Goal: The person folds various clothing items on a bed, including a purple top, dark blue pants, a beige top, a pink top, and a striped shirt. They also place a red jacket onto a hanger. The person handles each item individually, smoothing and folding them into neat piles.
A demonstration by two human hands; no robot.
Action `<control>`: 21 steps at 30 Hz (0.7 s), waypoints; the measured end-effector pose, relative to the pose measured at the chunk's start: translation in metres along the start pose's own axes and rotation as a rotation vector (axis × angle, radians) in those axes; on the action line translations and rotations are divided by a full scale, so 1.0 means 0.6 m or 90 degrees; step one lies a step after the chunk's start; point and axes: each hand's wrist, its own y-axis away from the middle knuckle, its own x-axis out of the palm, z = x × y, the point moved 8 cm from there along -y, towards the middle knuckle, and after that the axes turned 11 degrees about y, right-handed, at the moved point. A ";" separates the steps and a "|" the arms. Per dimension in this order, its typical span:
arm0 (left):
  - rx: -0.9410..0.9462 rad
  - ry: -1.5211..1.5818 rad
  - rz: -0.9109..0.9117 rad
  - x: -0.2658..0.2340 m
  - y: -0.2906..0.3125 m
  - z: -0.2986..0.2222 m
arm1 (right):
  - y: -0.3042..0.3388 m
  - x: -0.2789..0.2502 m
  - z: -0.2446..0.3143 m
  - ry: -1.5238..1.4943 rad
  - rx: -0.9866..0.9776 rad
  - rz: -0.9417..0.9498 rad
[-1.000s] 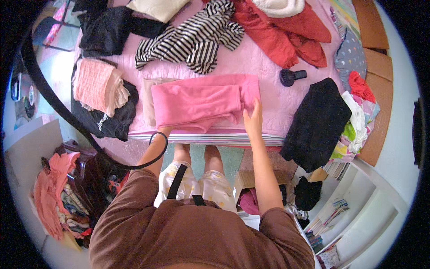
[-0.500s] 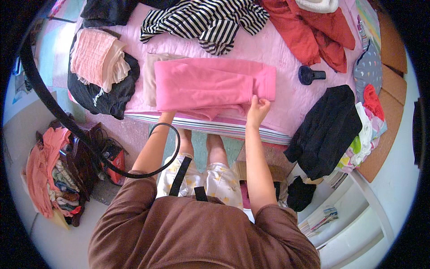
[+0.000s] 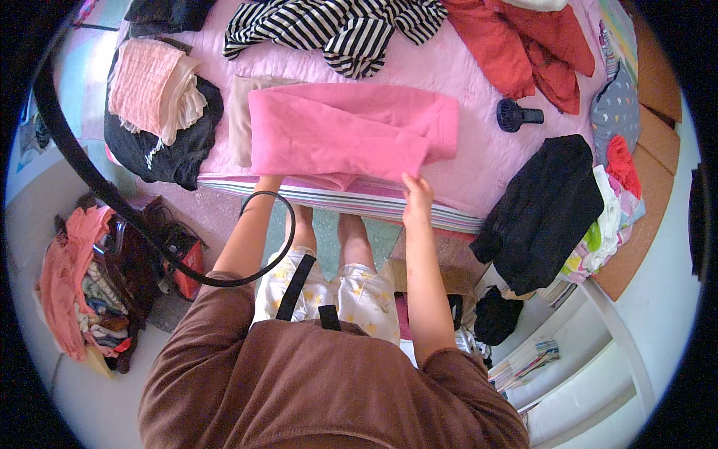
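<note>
A folded pink garment (image 3: 344, 127), perhaps trousers, lies across the near part of the bed, partly over a folded beige cloth (image 3: 241, 123). With fingertips and thumb together, my right hand (image 3: 417, 196) grips the near right corner of its top layer, drawn a little toward me. My left hand (image 3: 269, 182) is at the garment's near left edge; its fingers are hidden under the cloth.
Around the bed (image 3: 479, 172) lie a striped top (image 3: 336, 34), red trousers (image 3: 516, 52), a small black fan-like device (image 3: 517, 116), a black garment (image 3: 542, 213) and a stack topped by peach cloth (image 3: 153, 90). A black cable (image 3: 105, 187) loops near my left forearm.
My right hand has pulled the garment's top layer toward me, so its corner now reaches nearer the bed edge. The left hand stays at the near left edge.
</note>
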 end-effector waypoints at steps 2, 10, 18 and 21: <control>0.004 -0.007 -0.005 -0.003 -0.001 0.000 | -0.033 0.024 -0.041 -0.097 0.007 0.061; 0.022 -0.021 -0.023 -0.001 0.009 -0.007 | 0.048 0.000 0.148 0.095 -0.318 -0.029; 0.064 -0.053 -0.047 0.029 0.025 -0.040 | -0.098 -0.034 0.196 0.307 -0.500 -0.193; 0.077 -0.064 -0.053 0.035 0.016 -0.039 | -0.146 -0.032 0.177 0.456 -0.453 -0.268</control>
